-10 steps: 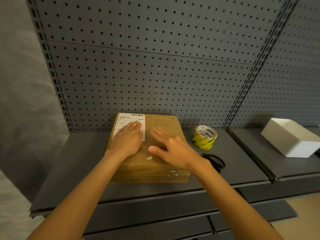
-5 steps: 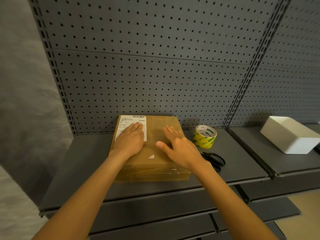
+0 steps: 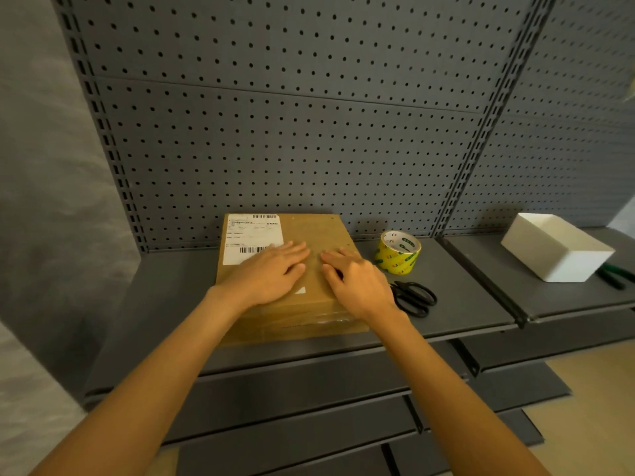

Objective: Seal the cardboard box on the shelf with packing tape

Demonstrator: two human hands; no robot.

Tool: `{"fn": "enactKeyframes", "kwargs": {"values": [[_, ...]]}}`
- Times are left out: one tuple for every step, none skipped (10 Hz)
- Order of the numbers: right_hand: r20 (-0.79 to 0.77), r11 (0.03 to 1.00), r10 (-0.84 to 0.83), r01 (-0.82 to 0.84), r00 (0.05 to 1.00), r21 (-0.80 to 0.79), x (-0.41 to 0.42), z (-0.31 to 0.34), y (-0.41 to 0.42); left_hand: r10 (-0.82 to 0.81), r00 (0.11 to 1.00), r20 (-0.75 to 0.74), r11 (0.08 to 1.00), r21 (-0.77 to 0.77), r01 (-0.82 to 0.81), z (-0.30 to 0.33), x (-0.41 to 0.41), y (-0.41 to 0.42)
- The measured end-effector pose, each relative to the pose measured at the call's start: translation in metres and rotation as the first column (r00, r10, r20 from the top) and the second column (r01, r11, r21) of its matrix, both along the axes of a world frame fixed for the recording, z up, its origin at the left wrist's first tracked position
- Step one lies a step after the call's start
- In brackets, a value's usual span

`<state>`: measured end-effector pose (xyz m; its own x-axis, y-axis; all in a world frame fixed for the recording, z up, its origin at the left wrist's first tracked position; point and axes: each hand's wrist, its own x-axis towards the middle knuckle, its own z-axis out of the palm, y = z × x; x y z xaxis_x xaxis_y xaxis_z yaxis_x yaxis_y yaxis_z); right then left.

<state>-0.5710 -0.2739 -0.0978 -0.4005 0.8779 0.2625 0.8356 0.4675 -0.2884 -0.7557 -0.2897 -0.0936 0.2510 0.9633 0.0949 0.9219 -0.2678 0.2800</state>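
Note:
A brown cardboard box (image 3: 314,231) with a white shipping label (image 3: 252,235) lies flat on the grey shelf (image 3: 171,304). My left hand (image 3: 271,274) rests palm down on the box top, fingers straight, partly over the label's lower edge. Beside it, my right hand (image 3: 357,280) lies flat on the right half of the top, fingers pointing left and away from me. Glossy clear tape shows along the box's near edge. A yellow and green roll of packing tape (image 3: 398,252) stands on the shelf just right of the box.
Black scissors (image 3: 414,297) lie on the shelf right of my right wrist. A white open box (image 3: 556,249) sits on the neighbouring shelf at the right, with a green-handled tool (image 3: 615,273) beside it. A grey pegboard (image 3: 292,132) backs the shelves. Lower shelves jut out below.
Both hands have slid toward me along the box top, uncovering most of the label. My right hand has drawn closer to the left one. The view has tilted slightly.

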Motion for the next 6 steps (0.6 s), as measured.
{"fn": "enactKeyframes", "kwargs": {"values": [[-0.013, 0.999, -0.042, 0.041, 0.999, -0.026, -0.002, -0.001, 0.0, 0.011, 0.999, -0.047, 0.999, 0.052, -0.009, -0.002, 0.005, -0.015], [-0.024, 0.997, -0.072, 0.072, 0.997, -0.021, -0.005, -0.002, 0.0, 0.125, 0.989, -0.076, 0.976, 0.188, -0.109, -0.001, 0.01, -0.024], [-0.036, 0.996, -0.086, 0.085, 0.996, -0.035, -0.006, 0.0, -0.001, 0.21, 0.97, -0.122, 0.922, 0.354, -0.155, -0.001, 0.014, -0.033], [-0.027, 0.994, -0.066, 0.063, 0.997, -0.087, -0.004, 0.004, -0.001, 0.187, 0.982, -0.041, 0.94, 0.296, -0.167, 0.0, 0.014, -0.035], [0.007, 0.99, -0.01, 0.011, 1.0, -0.137, -0.003, 0.026, -0.007, 0.197, 0.98, 0.025, 0.969, 0.146, -0.199, 0.025, 0.018, -0.044], [-0.119, 1.0, -0.004, 0.0, 0.993, -0.031, 0.005, 0.041, -0.023, 0.253, 0.961, 0.113, 0.916, 0.291, -0.275, 0.04, 0.03, -0.058]]}}
